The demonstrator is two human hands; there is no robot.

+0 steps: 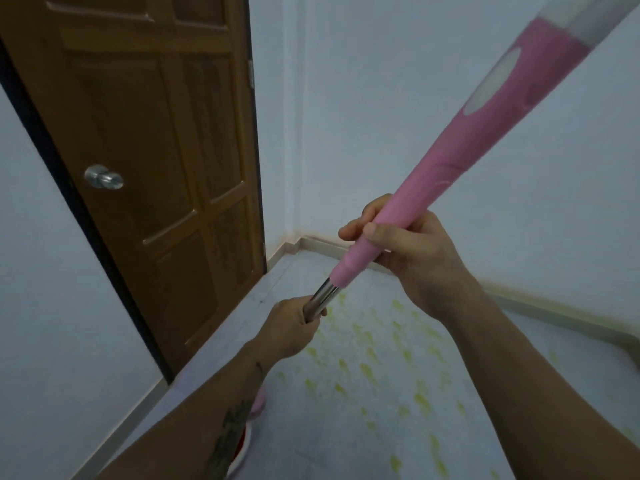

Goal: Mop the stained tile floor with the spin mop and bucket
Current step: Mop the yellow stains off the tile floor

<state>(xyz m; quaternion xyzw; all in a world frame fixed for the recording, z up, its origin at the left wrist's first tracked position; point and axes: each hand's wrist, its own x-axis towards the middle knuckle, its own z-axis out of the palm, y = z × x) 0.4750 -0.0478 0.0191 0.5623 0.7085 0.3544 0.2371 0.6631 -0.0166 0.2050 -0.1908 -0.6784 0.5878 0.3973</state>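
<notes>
Two hands are showing: the left hand (294, 327) and the right hand (412, 251). One mop handle (450, 161) is showing, one wooden door (156, 150) with one metal knob (104, 177), and many yellow stains (381, 358) are dotting the floor (242, 334), too many to count.

readable text: none | labels: none | brands: none | numbers or signs: none

Your view is dim and cool-toned, with soft, even light and no hard shadows on the walls (415, 116) or floor (363, 375). You get a small glare spot on the door knob (104, 177). The wide lens bends the door (156, 150) at the left edge. The near pink handle (485, 140) at upper right looks soft and blurred.
</notes>
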